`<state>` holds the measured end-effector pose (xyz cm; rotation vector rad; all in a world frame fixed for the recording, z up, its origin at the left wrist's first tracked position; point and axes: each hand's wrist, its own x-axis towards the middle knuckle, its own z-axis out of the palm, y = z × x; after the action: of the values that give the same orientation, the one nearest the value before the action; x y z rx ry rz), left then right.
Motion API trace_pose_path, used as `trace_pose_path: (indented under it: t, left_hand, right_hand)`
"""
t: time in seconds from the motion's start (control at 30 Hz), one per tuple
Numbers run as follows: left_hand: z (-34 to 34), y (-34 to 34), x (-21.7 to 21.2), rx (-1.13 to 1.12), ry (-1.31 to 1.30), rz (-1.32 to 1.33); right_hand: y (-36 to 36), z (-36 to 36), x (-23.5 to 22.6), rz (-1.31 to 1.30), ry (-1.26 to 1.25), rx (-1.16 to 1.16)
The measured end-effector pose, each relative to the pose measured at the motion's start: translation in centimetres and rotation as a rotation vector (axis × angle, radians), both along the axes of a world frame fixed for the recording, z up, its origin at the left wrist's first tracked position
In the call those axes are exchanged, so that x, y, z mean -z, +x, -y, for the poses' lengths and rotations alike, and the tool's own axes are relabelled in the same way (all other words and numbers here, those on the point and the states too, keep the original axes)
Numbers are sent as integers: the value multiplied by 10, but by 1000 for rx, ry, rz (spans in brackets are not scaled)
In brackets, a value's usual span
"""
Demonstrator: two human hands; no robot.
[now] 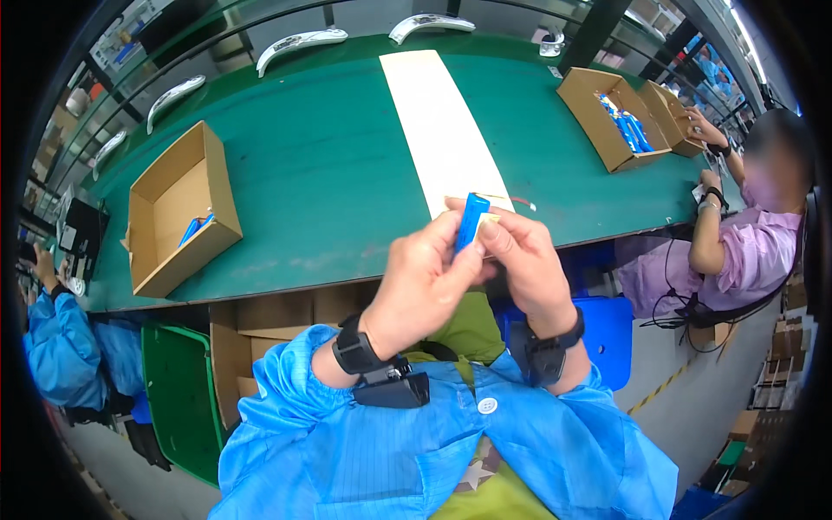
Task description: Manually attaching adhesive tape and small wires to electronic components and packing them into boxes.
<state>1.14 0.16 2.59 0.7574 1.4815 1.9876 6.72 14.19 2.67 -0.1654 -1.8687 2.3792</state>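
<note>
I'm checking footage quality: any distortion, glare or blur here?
Head view: the green table looks bowed, the corners black; head view: a shiny curved part shows bright highlights; head view: the co-worker's head at right is blurred, the held blue pack fairly clear.

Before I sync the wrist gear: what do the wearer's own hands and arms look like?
Left hand and right hand ungloved. Bright blue, loose fabric sleeves, the left sleeve bunched short of the wrist. Black left wrist strap and black right wrist strap, each with a dark, boxy module alongside. No cable clearly visible on either; fine markings too small to tell.
</note>
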Motion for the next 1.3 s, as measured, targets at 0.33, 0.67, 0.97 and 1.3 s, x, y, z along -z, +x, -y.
trace_pose_path:
  t: [0.33,0.67,0.97,1.3]
  left_hand:
    - [2,-3,-8,610,38,403]
    - [195,-124,-60,-707,-922,-806]
    - [284,-211,1,-311,-1480,-664]
    - [233,-178,-6,-1216,-953,-915]
  right_hand:
    - [10,-10,17,-173,-452,-288]
    - [-75,-484,62,276,1693,672]
    - [-65,-323,21,-78,1799,1040]
    - [8,-12,30,-130,1153,344]
